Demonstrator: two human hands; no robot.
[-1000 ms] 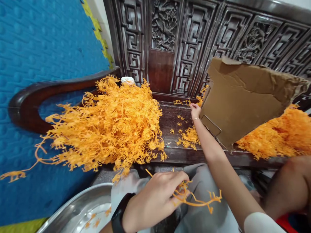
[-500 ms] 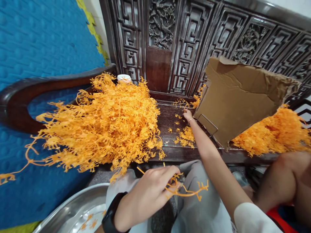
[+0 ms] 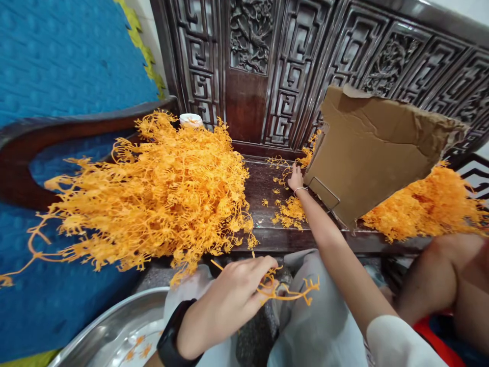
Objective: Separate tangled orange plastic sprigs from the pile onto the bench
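Steel bowl (image 3: 114, 331) bottom left w/ only a few orange bits in it, so little done. Big pile (image 3: 160, 193) of orange plastic sprigs on the tabletop (image 3: 263, 224), most left to go. Left hand (image 3: 229, 300), low centre, grip closed round one sprig (image 3: 290, 293), pinched over the lap. Small loose bits (image 3: 290, 214) mid-tabletop. Right hand (image 3: 296, 178) stretched out to scattered bits by the cardboard (image 3: 370, 153); fingers curled, can't tell if it has anything. 2nd heap (image 3: 424, 204) far right, untouched.
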